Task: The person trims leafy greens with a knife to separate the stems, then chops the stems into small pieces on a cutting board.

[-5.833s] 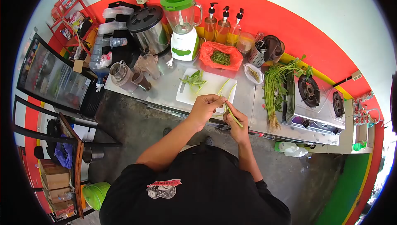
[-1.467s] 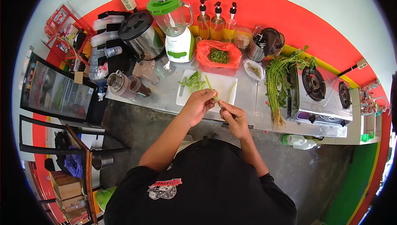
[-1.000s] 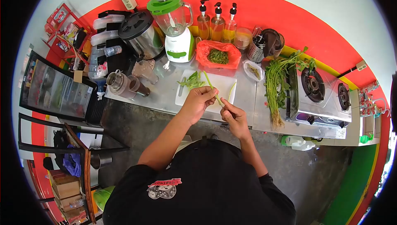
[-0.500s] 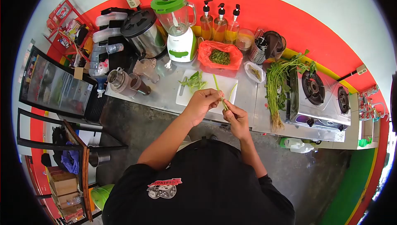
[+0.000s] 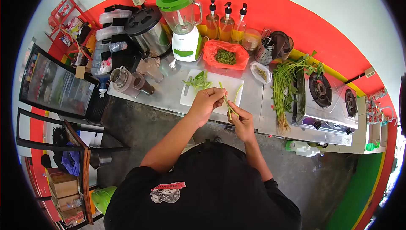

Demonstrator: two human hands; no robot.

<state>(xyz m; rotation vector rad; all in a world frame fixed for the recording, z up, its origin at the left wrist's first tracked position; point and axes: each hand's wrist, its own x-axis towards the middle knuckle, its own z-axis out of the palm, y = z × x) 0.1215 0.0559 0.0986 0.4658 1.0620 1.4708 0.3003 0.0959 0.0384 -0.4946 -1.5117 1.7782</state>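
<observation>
My left hand (image 5: 208, 104) pinches the upper part of a thin green vegetable stem (image 5: 224, 96) between thumb and fingers. My right hand (image 5: 241, 122) is closed on the lower stem pieces, with short lengths sticking out past the thumb. Both hands are held close together in front of the counter's edge, over the near side of a white cutting board (image 5: 190, 99). Plucked green leaves (image 5: 198, 81) lie on the board's left part, and another thin stem (image 5: 239, 91) rests at its right side.
Behind the board sits a red plastic bag (image 5: 209, 57) of chopped greens, beside a blender (image 5: 186, 44). A small clear bag (image 5: 256, 68) stands right of it. Long rooted greens (image 5: 281, 90) lie against the gas stove (image 5: 330, 103). Cups (image 5: 143, 85) stand at left.
The stem between my hands has shifted; its top sits lower, and separate short lengths now show at my right fingers. My hands stay in nearly the same place.
</observation>
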